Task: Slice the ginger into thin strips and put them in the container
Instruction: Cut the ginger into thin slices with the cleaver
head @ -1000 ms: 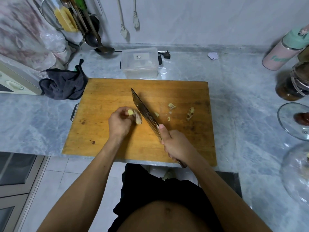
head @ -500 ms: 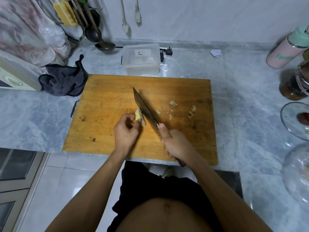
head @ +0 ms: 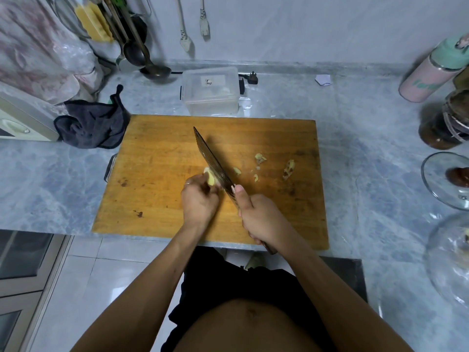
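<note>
On the wooden cutting board (head: pixel 157 158), my left hand (head: pixel 199 200) holds a pale yellow piece of ginger (head: pixel 209 177) with curled fingers. Its right side lies against the blade of a cleaver (head: pixel 212 162). My right hand (head: pixel 258 217) grips the cleaver's handle, thumb on the blade's spine. Small ginger scraps (head: pixel 260 158) and a larger peel piece (head: pixel 288 169) lie to the right of the blade. A clear plastic container (head: pixel 210 91) stands just behind the board's far edge.
A dark cloth (head: pixel 92 125) lies left of the board, beside a white appliance (head: pixel 22 118). Ladles (head: pixel 152 69) hang at the back left. A pink bottle (head: pixel 434 72), a dark jar (head: pixel 446 123) and glass lids (head: pixel 444 179) sit on the marble counter at the right.
My left hand has turned and shifted the ginger a little nearer, keeping it against the blade. The cleaver and my right hand stay almost in the same place.
</note>
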{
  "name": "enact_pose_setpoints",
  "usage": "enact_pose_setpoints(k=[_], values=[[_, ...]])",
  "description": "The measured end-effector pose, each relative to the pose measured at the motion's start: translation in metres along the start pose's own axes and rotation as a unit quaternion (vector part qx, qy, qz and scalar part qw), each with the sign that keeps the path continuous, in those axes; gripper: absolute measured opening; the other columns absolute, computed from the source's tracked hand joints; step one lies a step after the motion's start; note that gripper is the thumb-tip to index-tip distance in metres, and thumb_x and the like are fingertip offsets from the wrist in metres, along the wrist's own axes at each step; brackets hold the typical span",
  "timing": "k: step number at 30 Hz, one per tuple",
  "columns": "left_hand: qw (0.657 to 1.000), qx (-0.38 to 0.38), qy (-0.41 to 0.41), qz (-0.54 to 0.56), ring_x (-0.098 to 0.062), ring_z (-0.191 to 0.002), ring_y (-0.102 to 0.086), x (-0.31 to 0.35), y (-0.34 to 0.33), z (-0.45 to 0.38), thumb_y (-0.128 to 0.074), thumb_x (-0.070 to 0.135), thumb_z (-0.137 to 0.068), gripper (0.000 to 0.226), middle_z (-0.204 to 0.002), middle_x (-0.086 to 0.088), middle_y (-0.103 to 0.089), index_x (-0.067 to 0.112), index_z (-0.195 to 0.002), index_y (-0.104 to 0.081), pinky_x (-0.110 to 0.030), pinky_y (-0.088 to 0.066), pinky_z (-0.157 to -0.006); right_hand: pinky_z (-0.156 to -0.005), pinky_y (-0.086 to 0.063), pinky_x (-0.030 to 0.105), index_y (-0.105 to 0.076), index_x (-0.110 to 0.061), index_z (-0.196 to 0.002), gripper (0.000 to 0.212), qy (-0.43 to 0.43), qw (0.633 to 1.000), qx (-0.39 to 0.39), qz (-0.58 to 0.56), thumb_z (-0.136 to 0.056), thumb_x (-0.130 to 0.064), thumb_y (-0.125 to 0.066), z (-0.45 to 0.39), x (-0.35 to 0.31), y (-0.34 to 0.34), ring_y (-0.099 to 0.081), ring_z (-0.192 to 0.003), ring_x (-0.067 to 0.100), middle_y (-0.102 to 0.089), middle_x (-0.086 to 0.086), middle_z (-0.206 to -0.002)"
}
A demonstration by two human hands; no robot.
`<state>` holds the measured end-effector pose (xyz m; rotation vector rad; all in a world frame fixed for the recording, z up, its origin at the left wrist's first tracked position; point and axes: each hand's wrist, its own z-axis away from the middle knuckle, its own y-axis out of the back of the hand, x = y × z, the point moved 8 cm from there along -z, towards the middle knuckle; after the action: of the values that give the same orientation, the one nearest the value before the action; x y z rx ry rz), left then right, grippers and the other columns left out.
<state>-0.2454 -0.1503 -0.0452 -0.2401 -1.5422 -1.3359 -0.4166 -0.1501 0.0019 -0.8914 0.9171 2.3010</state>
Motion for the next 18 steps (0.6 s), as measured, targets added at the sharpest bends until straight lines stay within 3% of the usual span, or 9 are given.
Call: enact_pose_setpoints(k=[4,7,10,15,18], values=[[0.995,-0.004,-0.065,-0.078,-0.029,-0.124,-0.054,0.009,-0.001,0.009,-0.057,-0.001,-0.091,0.041,-0.143,-0.017,-0.049,-0.004,-0.131,-0.060,-0.015,-0.032,-0.105,-0.046,-0.048,0.029,-0.064,0.000,-0.082,0.081,-0.001,1.000,-0.007,0.015,-0.101,-0.063,-0.017,-0.003,-0.001,0.004,-0.058,-0.047,0.021,-0.059,0.013,-0.062],[0.993,0.004,-0.075,-0.091,-0.029,-0.130,-0.052,0.010,-0.001,0.012,-0.053,0.001,-0.095,0.041,-0.147,-0.018,-0.047,0.001,-0.136,-0.058,-0.006,-0.023,-0.104,-0.048,-0.048,0.028,-0.064,0.003,-0.083,0.082,0.001,1.000,-0.012,0.023,-0.101,-0.062,-0.017,0.000,-0.002,0.005,-0.057,-0.047,0.022,-0.058,0.015,-0.062],[0.993,0.002,-0.080,-0.090,-0.028,-0.129,-0.054,0.009,-0.004,0.013,-0.053,0.007,-0.097,0.040,-0.151,-0.016,-0.044,0.005,-0.136,-0.059,-0.004,-0.022,-0.100,-0.046,-0.047,0.027,-0.066,0.008,-0.087,0.086,0.000,0.999,-0.010,0.031,-0.101,-0.061,-0.017,0.001,-0.003,0.006,-0.057,-0.047,0.022,-0.057,0.013,-0.061],[0.988,-0.012,-0.108,-0.112,-0.024,-0.132,-0.052,0.010,-0.008,0.012,-0.052,0.016,-0.100,0.038,-0.155,-0.007,-0.041,0.006,-0.137,-0.058,-0.013,-0.031,-0.103,-0.049,-0.053,0.032,-0.053,-0.007,-0.063,0.078,0.006,0.999,-0.008,0.039,-0.100,-0.063,-0.014,0.000,-0.007,0.003,-0.056,-0.045,0.024,-0.052,0.010,-0.052],[0.990,-0.004,-0.102,-0.100,-0.021,-0.131,-0.053,0.009,-0.010,0.010,-0.052,0.012,-0.100,0.037,-0.153,-0.007,-0.043,0.003,-0.135,-0.059,-0.011,-0.030,-0.105,-0.047,-0.053,0.031,-0.050,-0.009,-0.060,0.077,0.001,0.999,-0.007,0.037,-0.100,-0.064,-0.014,-0.002,-0.007,0.004,-0.056,-0.041,0.023,-0.053,0.009,-0.051]])
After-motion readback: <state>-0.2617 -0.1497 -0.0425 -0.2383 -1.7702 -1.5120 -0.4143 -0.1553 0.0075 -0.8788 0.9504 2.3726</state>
